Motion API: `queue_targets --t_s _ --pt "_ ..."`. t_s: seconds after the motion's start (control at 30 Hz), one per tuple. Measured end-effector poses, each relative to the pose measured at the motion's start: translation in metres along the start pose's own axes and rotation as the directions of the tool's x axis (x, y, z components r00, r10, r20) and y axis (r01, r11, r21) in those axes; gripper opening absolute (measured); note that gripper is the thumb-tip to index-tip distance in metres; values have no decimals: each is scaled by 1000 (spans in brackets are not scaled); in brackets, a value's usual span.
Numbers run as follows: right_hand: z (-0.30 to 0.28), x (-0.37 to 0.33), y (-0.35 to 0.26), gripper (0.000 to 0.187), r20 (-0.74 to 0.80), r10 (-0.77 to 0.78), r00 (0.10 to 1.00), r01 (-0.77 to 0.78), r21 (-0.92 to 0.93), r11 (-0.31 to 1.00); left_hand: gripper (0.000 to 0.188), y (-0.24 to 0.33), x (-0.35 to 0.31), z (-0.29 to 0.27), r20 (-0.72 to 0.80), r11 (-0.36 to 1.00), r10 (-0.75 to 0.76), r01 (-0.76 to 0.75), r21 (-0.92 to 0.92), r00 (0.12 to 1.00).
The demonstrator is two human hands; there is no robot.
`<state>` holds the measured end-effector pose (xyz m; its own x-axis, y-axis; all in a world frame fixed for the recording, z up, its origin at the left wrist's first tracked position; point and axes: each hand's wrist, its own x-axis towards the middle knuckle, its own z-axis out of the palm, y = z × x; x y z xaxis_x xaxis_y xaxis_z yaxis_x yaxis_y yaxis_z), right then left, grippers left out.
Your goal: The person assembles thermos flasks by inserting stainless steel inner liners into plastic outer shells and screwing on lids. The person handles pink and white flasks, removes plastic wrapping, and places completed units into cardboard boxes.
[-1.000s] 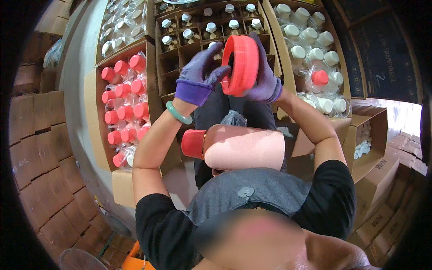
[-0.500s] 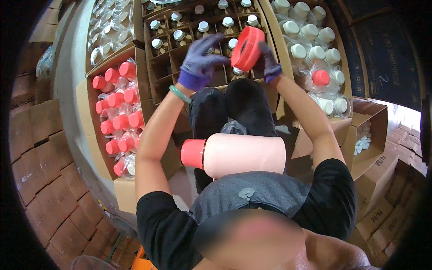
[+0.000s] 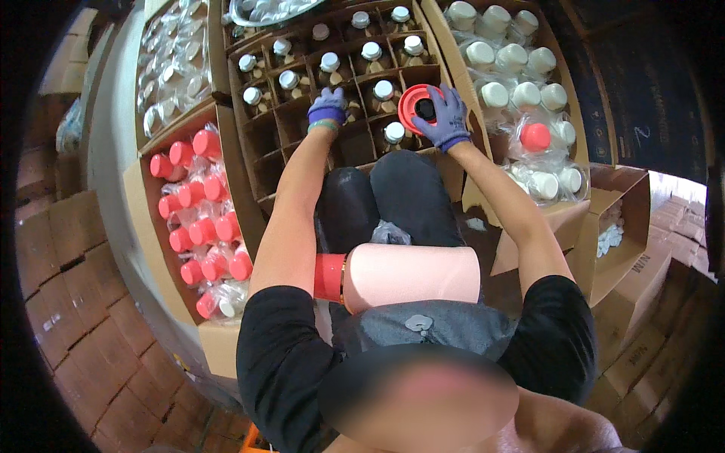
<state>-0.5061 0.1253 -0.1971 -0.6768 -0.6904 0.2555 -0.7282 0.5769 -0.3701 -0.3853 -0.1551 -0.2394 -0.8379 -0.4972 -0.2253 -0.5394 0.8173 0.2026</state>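
My right hand [image 3: 447,119], in a grey-purple glove, grips a red round lid-like piece [image 3: 405,108] with a black centre, above the right side of a divided carton [image 3: 266,167]. Reaching into the middle of that carton is my gloved left hand [image 3: 328,108]; its fingertips dip among the dividers and their hold is hidden. Just beyond it stands a white-capped bottle [image 3: 329,63], one of several upright in the cells. Across my lap lies a large pale pink flask [image 3: 411,275], its red cap [image 3: 328,276] pointing left and partly covered by my left forearm.
On the left stands a carton of plastic-wrapped, red-capped bottles [image 3: 202,230]; behind it, another with wrapped pieces [image 3: 175,64]. At right, a carton holds wrapped white-capped bottles [image 3: 526,95] and one red-capped bottle [image 3: 535,137]. A clear tub [image 3: 276,13] sits at the far edge.
My left hand has come away from beside the red piece and gone down into the divided carton. My right hand has lowered the red piece and turned it so its black centre faces up.
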Motion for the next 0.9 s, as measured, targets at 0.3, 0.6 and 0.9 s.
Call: queue_targets --t_s 0.3,0.6,0.9 --pt "-64 -48 -24 65 36 -55 998 33 454 891 49 -94 -130 -85 -318 490 -421 -82 -868 850" --pt "-162 -26 -130 51 687 -267 676 -635 726 263 25 -48 -327 -162 127 -298 -440 -11 -954 889" --pt "-206 -63 -154 88 397 -363 843 -397 914 77 99 10 -412 -183 -627 370 40 -595 -714 778"
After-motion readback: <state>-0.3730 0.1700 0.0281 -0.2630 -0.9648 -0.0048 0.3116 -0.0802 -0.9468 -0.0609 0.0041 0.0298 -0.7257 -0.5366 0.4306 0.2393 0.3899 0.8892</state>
